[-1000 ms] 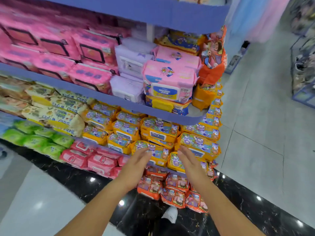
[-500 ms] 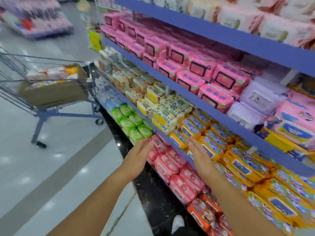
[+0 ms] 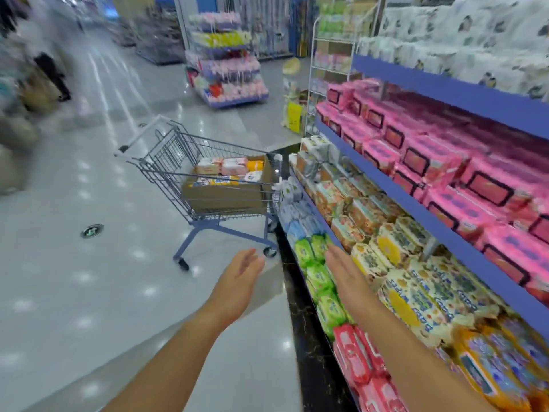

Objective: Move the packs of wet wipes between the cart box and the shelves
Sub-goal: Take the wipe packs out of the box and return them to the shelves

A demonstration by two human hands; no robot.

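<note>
Attention is being turned from the shelves (image 3: 445,87) toward the cart box (image 3: 225,199), where packs of wet wipes (image 3: 234,166) are lying. The left hand (image 3: 237,275) and right hand (image 3: 344,275) are being carried empty, fingers straight. A further pickup is judged imminent.

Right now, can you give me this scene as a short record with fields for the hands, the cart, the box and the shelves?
left hand: open, empty, over the floor
right hand: open, empty, in front of the green packs
cart: ahead, next to the shelf end
box: cardboard, inside the cart
packs of wet wipes: several in the box
shelves: on the right, full; pink packs in the middle row
</note>
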